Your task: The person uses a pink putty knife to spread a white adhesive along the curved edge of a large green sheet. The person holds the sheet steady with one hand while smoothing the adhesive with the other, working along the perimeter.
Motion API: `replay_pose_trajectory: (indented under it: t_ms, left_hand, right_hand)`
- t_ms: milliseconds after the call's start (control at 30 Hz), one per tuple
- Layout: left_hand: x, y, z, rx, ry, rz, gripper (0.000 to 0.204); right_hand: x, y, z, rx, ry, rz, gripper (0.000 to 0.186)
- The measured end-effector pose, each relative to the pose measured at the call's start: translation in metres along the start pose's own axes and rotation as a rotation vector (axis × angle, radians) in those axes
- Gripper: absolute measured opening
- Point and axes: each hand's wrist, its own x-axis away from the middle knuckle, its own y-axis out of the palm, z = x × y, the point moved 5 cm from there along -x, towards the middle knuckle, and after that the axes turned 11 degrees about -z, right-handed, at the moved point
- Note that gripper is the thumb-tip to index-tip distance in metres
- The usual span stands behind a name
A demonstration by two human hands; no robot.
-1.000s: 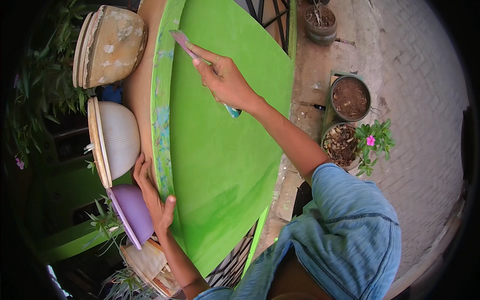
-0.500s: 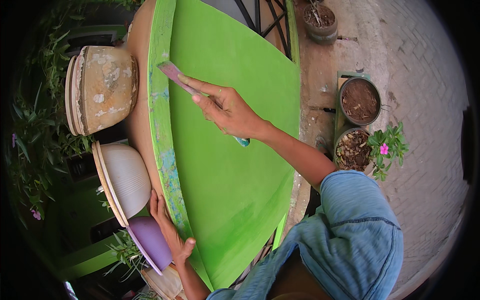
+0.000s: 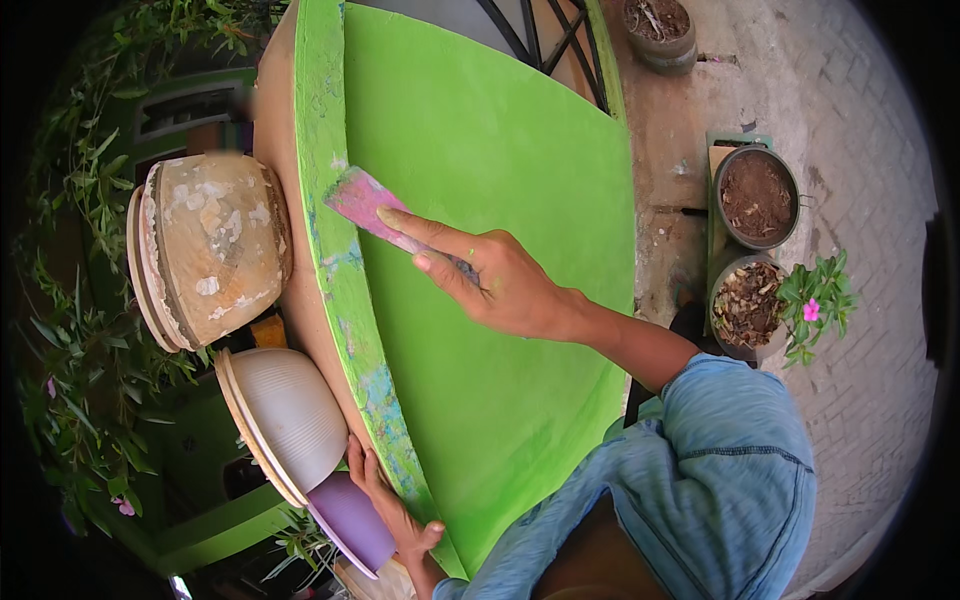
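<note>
The brush (image 3: 365, 205) has slid down the panel (image 3: 500, 300) from its far end since a second ago and is now lying with its bristles on the flecked green rim (image 3: 335, 250) — so the stroke seems to be working along that edge. The right hand (image 3: 490, 280) is clamping the handle, forefinger stretched along it, arm reaching in from the blue sleeve (image 3: 700, 470). The left hand (image 3: 390, 505) is gripping the near rim, just beside a purple bowl (image 3: 350, 520).

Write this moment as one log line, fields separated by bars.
right hand: holds scraper on green round panel rim | left hand: grips panel's lower edge
</note>
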Motion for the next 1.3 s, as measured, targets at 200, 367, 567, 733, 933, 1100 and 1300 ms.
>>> replay_pose_trajectory:
  t_ms: [200, 367, 567, 733, 933, 1100, 1300]
  left_hand:
    - [-0.002, 0.003, 0.0, 0.02, 0.007, 0.015, 0.123]
    - [-0.005, -0.001, 0.007, -0.042, -0.001, -0.042, 0.123]
    - [-0.001, -0.003, 0.0, -0.049, 0.033, -0.051, 0.122]
    - [-0.002, 0.0, 0.001, -0.014, 0.051, -0.042, 0.121]
    - [0.008, -0.001, -0.012, -0.072, 0.031, -0.081, 0.121]
    - [0.004, -0.003, -0.008, -0.122, 0.033, -0.113, 0.119]
    - [0.002, -0.004, -0.008, -0.172, 0.076, -0.129, 0.113]
  right_hand:
    - [-0.027, -0.025, -0.006, 0.028, -0.021, 0.045, 0.044]
    - [-0.025, -0.02, 0.001, 0.176, -0.336, 0.189, 0.045]
    - [-0.038, -0.042, -0.007, 0.094, -0.172, 0.095, 0.045]
    - [-0.05, -0.047, -0.009, 0.093, -0.138, 0.092, 0.045]
    - [-0.024, -0.033, -0.013, 0.197, -0.147, 0.061, 0.044]
    - [-0.046, -0.053, -0.034, 0.323, 0.019, 0.038, 0.043]
    - [-0.026, -0.033, -0.034, 0.486, -0.345, 0.12, 0.043]
